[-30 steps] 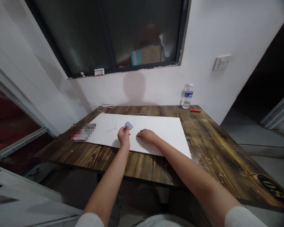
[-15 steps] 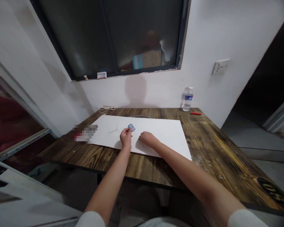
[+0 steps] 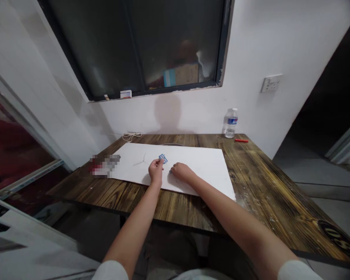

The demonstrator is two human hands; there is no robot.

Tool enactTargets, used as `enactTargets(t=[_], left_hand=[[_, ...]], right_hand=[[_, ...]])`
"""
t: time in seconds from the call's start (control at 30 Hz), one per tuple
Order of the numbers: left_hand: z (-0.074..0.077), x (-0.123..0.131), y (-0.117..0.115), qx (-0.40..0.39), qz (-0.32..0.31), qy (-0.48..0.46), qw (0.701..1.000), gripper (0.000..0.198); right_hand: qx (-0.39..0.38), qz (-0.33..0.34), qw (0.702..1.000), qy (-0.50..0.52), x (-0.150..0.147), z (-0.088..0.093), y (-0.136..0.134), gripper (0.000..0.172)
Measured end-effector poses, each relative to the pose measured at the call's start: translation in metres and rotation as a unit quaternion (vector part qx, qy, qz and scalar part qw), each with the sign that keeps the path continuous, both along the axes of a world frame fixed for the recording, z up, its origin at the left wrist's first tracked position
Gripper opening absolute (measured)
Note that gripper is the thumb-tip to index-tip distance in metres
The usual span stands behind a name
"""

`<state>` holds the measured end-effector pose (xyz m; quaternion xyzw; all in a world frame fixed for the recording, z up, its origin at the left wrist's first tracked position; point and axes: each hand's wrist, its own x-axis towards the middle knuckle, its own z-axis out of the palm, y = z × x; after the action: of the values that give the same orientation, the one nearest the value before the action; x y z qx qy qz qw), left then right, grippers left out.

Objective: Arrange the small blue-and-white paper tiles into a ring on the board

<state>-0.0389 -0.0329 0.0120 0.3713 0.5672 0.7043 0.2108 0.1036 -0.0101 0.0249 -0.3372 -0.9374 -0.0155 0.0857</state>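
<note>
Pinched in my left hand [image 3: 155, 171] is a small blue lattice-like piece [image 3: 163, 158] with open cells, held just above a white board [image 3: 201, 159]. My right hand [image 3: 181, 171] is closed just to the right of it, low over the board. A small bluish bit [image 3: 170, 171] shows at its fingertips; its kind is too small to make out. Left of my hands, thin dark wires or lines [image 3: 142, 160] fork on the white surface.
The board lies on a dark wooden table [image 3: 256, 186]. At the back right stand a water bottle [image 3: 231, 123] and a red pen-like stick [image 3: 241, 140]. A coiled white cord [image 3: 131, 135] lies at the back left, and a blurred-out item [image 3: 105, 165] at the board's left end.
Both hands stay almost in the same place, with the blue piece still in the left. The right fingers have shifted only slightly; the view has moved a little.
</note>
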Motion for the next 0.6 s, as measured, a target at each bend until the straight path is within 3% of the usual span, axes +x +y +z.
enactTargets(t=[0.17,0.37,0.6], left_hand=[[-0.001,-0.001,0.001,-0.004,-0.001,0.005,1.0,0.036],[-0.003,-0.001,0.002,-0.011,-0.009,-0.004,1.0,0.037],[-0.002,0.001,0.0,-0.021,-0.01,-0.002,1.0,0.036]], right_hand=[[-0.015,0.003,0.997,0.072,0.011,-0.003,-0.001,0.024],[-0.082,-0.135,0.976,0.15,0.012,-0.012,0.003,0.035],[-0.134,-0.163,0.964,0.163,0.007,-0.017,0.009,0.035]])
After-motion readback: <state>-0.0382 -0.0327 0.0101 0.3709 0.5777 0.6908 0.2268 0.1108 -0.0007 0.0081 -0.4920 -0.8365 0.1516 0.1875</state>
